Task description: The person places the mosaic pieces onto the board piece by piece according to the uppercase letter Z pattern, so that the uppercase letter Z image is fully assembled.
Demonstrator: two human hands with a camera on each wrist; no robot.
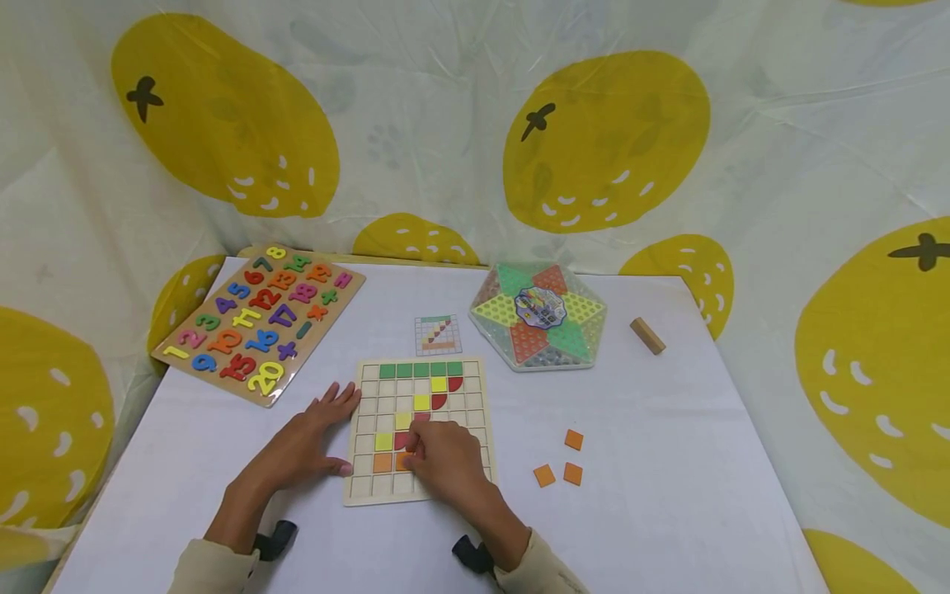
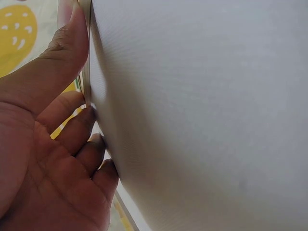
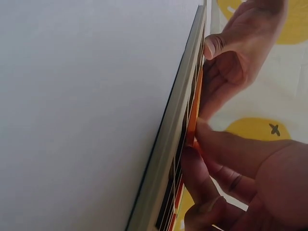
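Note:
A wooden grid board lies on the white table. My left hand touches its left edge with spread fingertips and thumb. Over the lower middle of the grid, my right hand pinches an orange square tile down at the board's surface, partly covered by the fingers. Left of it, another orange tile sits in its cell. Green tiles form a row near the top. Yellow squares and red quarter-round tiles step diagonally down to the left; some red ones are partly hidden by the right hand.
Three loose orange tiles lie right of the board. Behind it is a small pattern card. A number puzzle board lies at the left, a hexagonal star-patterned game board at the back, and a wooden block farther right.

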